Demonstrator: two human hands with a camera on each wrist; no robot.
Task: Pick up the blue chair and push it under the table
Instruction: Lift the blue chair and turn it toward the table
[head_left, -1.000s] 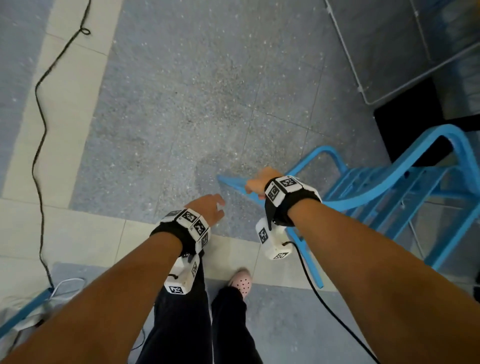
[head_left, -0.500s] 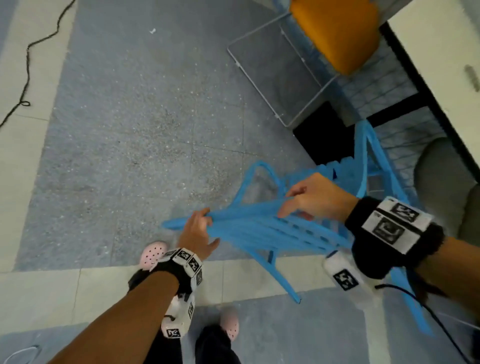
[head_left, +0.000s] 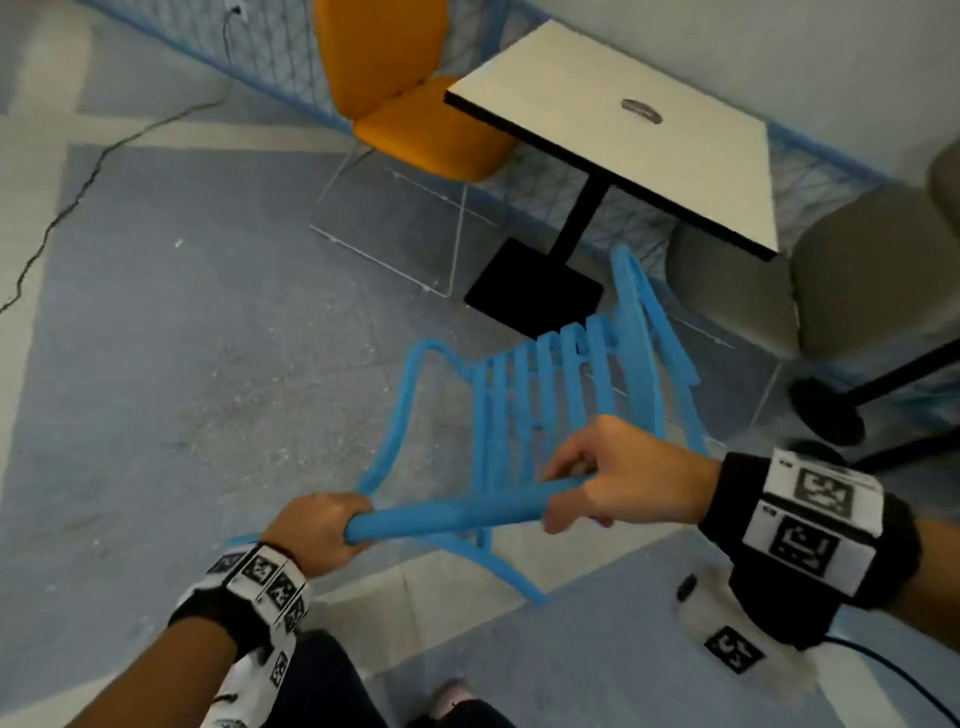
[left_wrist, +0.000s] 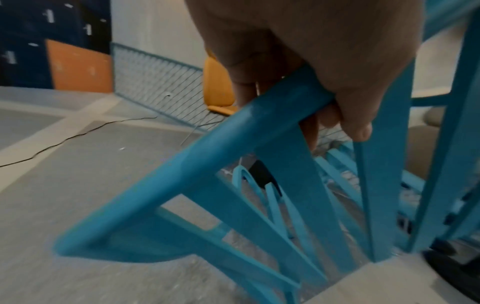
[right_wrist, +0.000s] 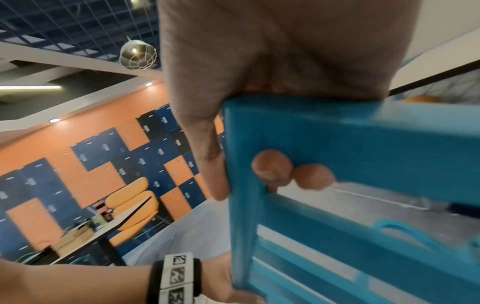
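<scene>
The blue chair (head_left: 524, 415) with a slatted seat and back stands in front of me, its seat facing the table (head_left: 639, 135), a cream square top on a black post and base. My left hand (head_left: 324, 525) grips the left end of the chair's top rail (head_left: 447, 514). My right hand (head_left: 618, 478) grips the rail's right end. In the left wrist view the fingers (left_wrist: 355, 123) curl round the blue chair (left_wrist: 233, 164). In the right wrist view my fingertips (right_wrist: 272, 166) wrap over the blue chair (right_wrist: 363, 144).
An orange chair (head_left: 410, 98) stands at the table's far left and a grey chair (head_left: 852, 270) at its right, with dark legs reaching the floor. A black cable (head_left: 78, 197) runs over the floor at left. A blue wire fence (head_left: 831, 171) lines the wall behind.
The chair has swung upright from lying tilted, with its seat now toward the table. Both hands have shifted onto the top rail. My view has turned up to take in the table.
</scene>
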